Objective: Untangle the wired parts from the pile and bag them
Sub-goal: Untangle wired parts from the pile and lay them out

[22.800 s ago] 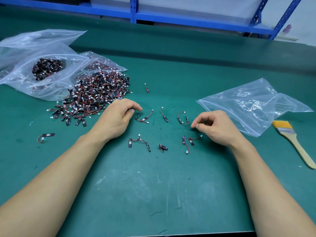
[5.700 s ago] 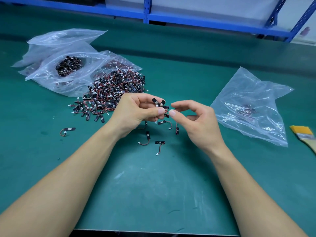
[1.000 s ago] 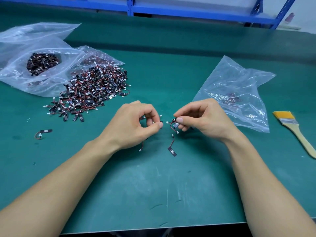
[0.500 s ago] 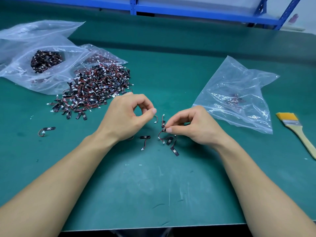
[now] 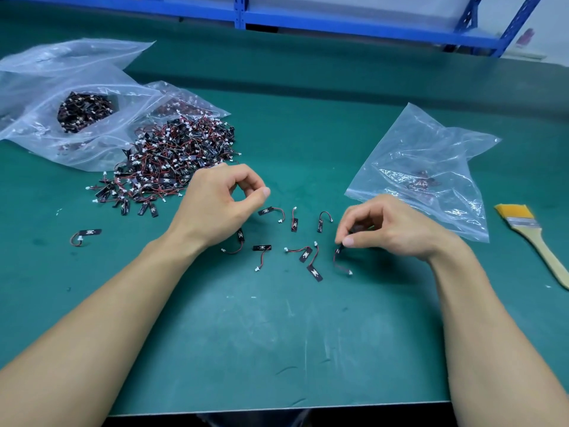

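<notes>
A small black wired part with a red lead and white plug (image 5: 341,261) is pinched at its black end between thumb and forefinger of the right hand (image 5: 391,229). The plug trails onto the green work mat (image 5: 277,334). The left hand (image 5: 215,208) is curled, seemingly around nothing. Separated parts (image 5: 262,248) are scattered between the hands. The tangled pile (image 5: 172,158) lies just beyond the left hand. A clear plastic bag holding a few parts (image 5: 431,161) lies beyond the right hand, near a yellow-bristled wooden brush (image 5: 529,235).
</notes>
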`<state>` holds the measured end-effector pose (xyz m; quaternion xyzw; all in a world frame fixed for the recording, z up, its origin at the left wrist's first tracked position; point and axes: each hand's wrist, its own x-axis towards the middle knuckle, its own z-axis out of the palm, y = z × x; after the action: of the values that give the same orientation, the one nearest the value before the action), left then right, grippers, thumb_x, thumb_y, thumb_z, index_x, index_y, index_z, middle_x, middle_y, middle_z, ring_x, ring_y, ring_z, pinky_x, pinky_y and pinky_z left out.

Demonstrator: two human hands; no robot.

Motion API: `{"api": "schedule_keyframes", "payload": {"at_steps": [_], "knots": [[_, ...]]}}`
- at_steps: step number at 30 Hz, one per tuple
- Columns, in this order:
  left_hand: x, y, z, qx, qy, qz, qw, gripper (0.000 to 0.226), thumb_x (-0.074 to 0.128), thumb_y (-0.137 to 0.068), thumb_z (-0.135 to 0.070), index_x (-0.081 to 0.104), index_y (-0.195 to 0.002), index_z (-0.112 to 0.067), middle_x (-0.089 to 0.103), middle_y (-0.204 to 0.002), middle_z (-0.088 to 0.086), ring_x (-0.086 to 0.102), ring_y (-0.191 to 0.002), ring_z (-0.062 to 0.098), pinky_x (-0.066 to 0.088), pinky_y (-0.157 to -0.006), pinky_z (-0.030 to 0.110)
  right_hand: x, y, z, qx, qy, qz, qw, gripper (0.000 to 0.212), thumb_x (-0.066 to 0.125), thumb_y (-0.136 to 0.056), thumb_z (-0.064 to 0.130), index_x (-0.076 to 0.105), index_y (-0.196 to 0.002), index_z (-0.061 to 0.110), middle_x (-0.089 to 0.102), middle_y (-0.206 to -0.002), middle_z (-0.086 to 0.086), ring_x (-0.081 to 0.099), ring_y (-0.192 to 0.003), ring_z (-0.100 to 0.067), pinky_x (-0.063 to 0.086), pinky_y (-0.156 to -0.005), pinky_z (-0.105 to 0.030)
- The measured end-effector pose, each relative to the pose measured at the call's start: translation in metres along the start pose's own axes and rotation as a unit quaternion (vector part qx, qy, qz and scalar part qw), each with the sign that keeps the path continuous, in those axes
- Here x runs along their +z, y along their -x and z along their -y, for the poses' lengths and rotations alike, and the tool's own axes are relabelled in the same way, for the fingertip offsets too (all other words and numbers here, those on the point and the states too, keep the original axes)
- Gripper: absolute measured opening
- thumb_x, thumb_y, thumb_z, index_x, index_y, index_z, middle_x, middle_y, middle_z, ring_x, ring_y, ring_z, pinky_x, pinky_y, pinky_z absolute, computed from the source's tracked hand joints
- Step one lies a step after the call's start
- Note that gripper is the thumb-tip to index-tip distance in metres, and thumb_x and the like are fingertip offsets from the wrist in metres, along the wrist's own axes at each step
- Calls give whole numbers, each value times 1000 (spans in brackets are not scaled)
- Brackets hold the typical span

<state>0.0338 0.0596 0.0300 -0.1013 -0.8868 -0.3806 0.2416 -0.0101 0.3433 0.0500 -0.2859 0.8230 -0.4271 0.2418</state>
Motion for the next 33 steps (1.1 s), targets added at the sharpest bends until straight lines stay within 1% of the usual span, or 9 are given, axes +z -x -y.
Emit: {"api": "schedule_keyframes", "payload": {"at_steps": [4,5,7,11,14,19,26,29,33], "knots": [[-1,-1,3,0,-3,-7,1000,12,73,-86,-18,68,-76,-23,60,-67,-18,49,-62,-7,31,-69,6,5,-3,0,-32,9,-71,997,13,80,-82,8,79,-79,21,66,-83,10,36,-62,-22,34,-62,-24],[-1,-1,3,0,-4,-7,1000,12,73,-86,-18,68,-76,-23,60,-68,-18,48,-62,-6,31,-68,7,8,-4,1,-43,8,-80,996,12,81,-82,10,79,-79,21,65,-82,12,34,-59,-19,33,-59,-21],[-1,-1,4,1,-9,-6,1000,11,72,-86,-20,68,-77,-24,61,-68,-18,47,-63,-5,31,-67,8,17,-8,4,-57,47,-86,994,11,83,-80,12,80,-81,23,63,-79,10,35,-54,-9,33,-57,-16],[-1,-2,6,2,-18,-4,1000,10,72,-86,-22,69,-77,-24,61,-67,-18,47,-64,-5,32,-68,8,32,-18,6,-49,154,-123,979,9,85,-77,22,79,-83,24,58,-68,8,45,-55,-6,34,-57,-14],[-1,-2,7,5,-22,-1,1000,8,71,-85,-24,69,-77,-24,60,-67,-19,47,-65,-6,32,-65,9,34,-19,5,-32,164,-117,979,8,86,-76,29,78,-77,27,57,-65,8,46,-56,-6,34,-56,-15],[-1,-2,7,6,-27,1,1000,9,72,-86,-23,69,-77,-24,60,-66,-19,47,-65,-6,31,-65,8,34,-20,3,-23,170,-102,980,10,84,-78,25,76,-72,26,55,-60,11,46,-53,-5,35,-54,-15],[-1,-2,9,4,-34,1,999,9,73,-86,-20,70,-77,-22,60,-66,-19,48,-66,-9,30,-65,6,22,-17,-4,-3,154,-148,977,14,81,-76,19,74,-67,26,54,-54,7,41,-48,-6,36,-52,-16],[-1,-2,9,6,-38,0,999,10,73,-86,-21,70,-77,-23,60,-65,-19,48,-66,-8,31,-65,6,22,-18,-6,-4,163,-178,970,12,81,-76,20,75,-69,28,54,-55,7,40,-47,-7,34,-51,-13],[-1,-2,10,5,-36,1,999,10,73,-86,-22,69,-77,-25,60,-65,-19,48,-66,-9,30,-65,7,24,-19,-2,-32,165,-205,964,12,85,-76,25,76,-81,31,58,-68,10,46,-53,-5,33,-56,-13]]}}
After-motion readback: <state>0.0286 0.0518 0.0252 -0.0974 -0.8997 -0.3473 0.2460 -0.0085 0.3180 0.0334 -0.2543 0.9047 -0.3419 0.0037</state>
